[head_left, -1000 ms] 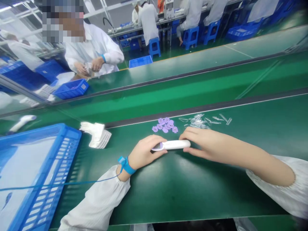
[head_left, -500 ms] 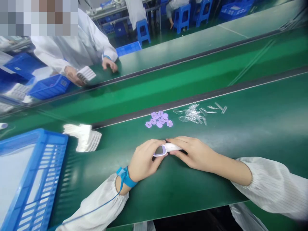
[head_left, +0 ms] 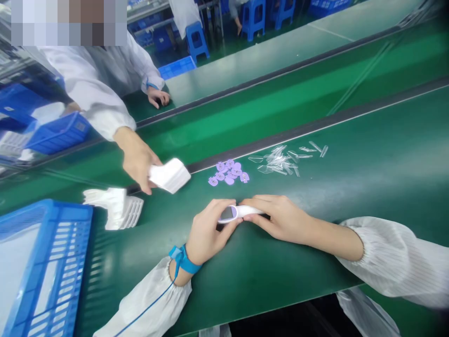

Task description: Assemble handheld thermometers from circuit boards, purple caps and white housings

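Your left hand [head_left: 206, 231] and right hand [head_left: 277, 217] clamp the white thermometer [head_left: 235, 213] near the purple buttons [head_left: 228, 172]; keep it level.

1. Head view, sole camera: worn on the person's head, facing forward and down.
2. Range: close over the left hand [head_left: 206, 231] and right hand [head_left: 280, 217] on the green table [head_left: 266, 276].
3. Farther field: conveyor [head_left: 266, 117], co-worker opposite.
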`<state>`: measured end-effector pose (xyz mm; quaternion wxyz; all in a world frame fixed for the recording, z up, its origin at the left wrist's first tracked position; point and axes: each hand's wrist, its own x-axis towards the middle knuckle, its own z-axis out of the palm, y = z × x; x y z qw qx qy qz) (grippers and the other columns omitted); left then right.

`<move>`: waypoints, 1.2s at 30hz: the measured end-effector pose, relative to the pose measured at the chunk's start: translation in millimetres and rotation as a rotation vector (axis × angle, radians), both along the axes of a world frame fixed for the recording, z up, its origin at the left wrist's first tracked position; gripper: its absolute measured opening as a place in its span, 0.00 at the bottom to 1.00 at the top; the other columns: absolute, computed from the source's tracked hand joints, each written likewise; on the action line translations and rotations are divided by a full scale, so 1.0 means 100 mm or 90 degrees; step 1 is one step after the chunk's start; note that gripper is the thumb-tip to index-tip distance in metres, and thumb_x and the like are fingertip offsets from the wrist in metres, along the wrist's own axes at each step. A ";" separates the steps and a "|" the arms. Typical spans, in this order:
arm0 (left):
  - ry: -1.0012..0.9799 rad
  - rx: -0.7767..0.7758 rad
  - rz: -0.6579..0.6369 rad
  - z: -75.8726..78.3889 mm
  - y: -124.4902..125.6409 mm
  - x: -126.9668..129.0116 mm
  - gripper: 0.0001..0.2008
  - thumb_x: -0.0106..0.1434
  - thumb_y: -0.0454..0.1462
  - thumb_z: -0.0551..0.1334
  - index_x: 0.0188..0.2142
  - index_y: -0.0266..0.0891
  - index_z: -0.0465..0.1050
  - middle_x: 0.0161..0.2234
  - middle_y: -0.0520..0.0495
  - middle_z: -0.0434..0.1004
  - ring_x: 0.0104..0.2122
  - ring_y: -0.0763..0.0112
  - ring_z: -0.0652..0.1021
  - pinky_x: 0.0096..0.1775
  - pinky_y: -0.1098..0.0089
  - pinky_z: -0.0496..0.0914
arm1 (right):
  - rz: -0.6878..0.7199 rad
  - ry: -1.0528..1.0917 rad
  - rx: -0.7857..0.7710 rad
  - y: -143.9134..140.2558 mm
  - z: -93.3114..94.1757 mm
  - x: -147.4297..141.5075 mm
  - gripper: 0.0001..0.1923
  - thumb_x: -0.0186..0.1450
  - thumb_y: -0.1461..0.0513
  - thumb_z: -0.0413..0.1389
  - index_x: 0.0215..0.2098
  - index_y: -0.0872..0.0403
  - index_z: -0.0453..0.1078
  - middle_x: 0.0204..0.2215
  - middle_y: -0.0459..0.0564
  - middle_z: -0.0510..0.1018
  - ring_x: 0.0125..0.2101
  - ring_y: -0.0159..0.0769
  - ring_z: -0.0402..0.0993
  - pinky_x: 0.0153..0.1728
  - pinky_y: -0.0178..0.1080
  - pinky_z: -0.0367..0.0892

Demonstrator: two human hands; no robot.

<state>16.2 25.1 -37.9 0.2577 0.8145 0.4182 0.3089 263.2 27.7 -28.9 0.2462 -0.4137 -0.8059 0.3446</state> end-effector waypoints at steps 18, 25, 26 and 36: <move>-0.097 0.199 -0.154 -0.08 0.11 -0.11 0.21 0.73 0.30 0.65 0.64 0.44 0.73 0.53 0.39 0.84 0.62 0.52 0.80 0.59 0.52 0.81 | 0.119 0.381 -0.951 0.16 0.09 0.21 0.19 0.70 0.49 0.66 0.44 0.57 0.74 0.30 0.46 0.82 0.23 0.30 0.79 0.24 0.32 0.76; -0.091 0.202 -0.023 -0.08 -0.03 0.00 0.16 0.72 0.25 0.64 0.53 0.43 0.78 0.50 0.43 0.85 0.59 0.54 0.83 0.56 0.56 0.83 | 0.020 0.418 -0.918 0.09 0.08 0.10 0.18 0.68 0.49 0.68 0.41 0.55 0.75 0.23 0.39 0.75 0.16 0.24 0.68 0.17 0.27 0.67; -0.087 0.206 -0.017 -0.07 -0.04 0.01 0.15 0.71 0.25 0.64 0.51 0.43 0.79 0.49 0.44 0.85 0.59 0.54 0.83 0.56 0.57 0.84 | 0.019 0.416 -0.917 0.09 0.07 0.09 0.19 0.67 0.49 0.69 0.40 0.55 0.75 0.22 0.40 0.75 0.16 0.25 0.68 0.16 0.28 0.67; -0.106 0.127 -0.025 -0.13 0.06 -0.05 0.29 0.72 0.33 0.68 0.69 0.47 0.66 0.61 0.38 0.78 0.65 0.53 0.77 0.64 0.52 0.77 | 0.030 0.447 -0.830 0.09 0.10 0.14 0.17 0.73 0.49 0.63 0.42 0.54 0.75 0.26 0.43 0.76 0.20 0.26 0.72 0.22 0.30 0.70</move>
